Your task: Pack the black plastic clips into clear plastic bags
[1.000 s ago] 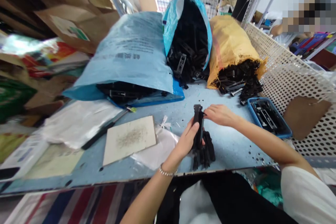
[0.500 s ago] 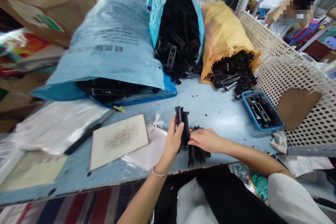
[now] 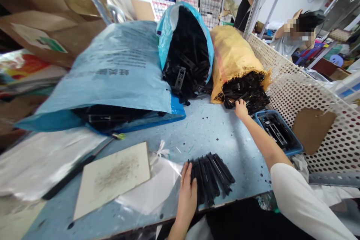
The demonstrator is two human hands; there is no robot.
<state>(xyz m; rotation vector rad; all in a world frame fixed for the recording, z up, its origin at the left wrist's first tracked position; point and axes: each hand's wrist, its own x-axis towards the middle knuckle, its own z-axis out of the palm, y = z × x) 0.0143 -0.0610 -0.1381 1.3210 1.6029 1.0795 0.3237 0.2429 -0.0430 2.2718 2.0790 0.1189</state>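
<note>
Black ribbed plastic strips (image 3: 211,178) under left hand (image 3: 188,194), woven yellow sack (image 3: 234,57)

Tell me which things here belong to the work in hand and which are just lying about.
In hand: left hand on row of black parts; right hand at yellow sack.
Lying about: grey board, long black tool, clear bag, blue tray.
</note>
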